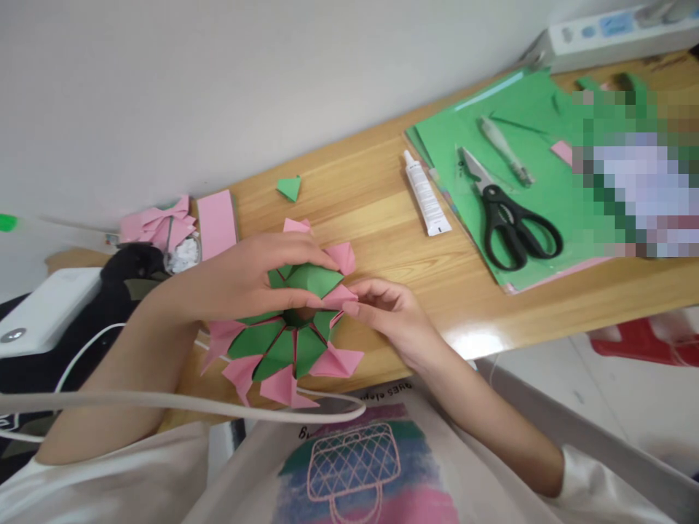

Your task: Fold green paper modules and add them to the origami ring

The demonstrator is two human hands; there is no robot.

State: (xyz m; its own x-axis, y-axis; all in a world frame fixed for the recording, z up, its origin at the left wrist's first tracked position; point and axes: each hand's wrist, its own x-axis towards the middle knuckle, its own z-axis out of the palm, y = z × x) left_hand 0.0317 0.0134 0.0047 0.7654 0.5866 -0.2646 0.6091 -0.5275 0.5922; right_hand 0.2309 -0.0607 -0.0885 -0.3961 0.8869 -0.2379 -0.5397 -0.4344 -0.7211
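Observation:
A ring-shaped paper flower (278, 348) of folded green pieces with pink tips around its outside rests on the wooden table in front of me. My left hand (256, 280) reaches over its far left side, fingers and thumb closed around a green folded section. At the ring's right edge my right hand (390, 313) pinches a pink paper tip (339, 296) between thumb and fingers. Part of the ring lies hidden beneath my left hand.
A small green paper piece (289, 188) lies behind the flower. To the right are a glue tube (427, 195), scissors (510, 225) and a pen-like tool (505, 149) on green sheets (459, 131). Pink paper (217, 222) and a power bank (49, 309) sit left; a white cable (191, 404) crosses in front.

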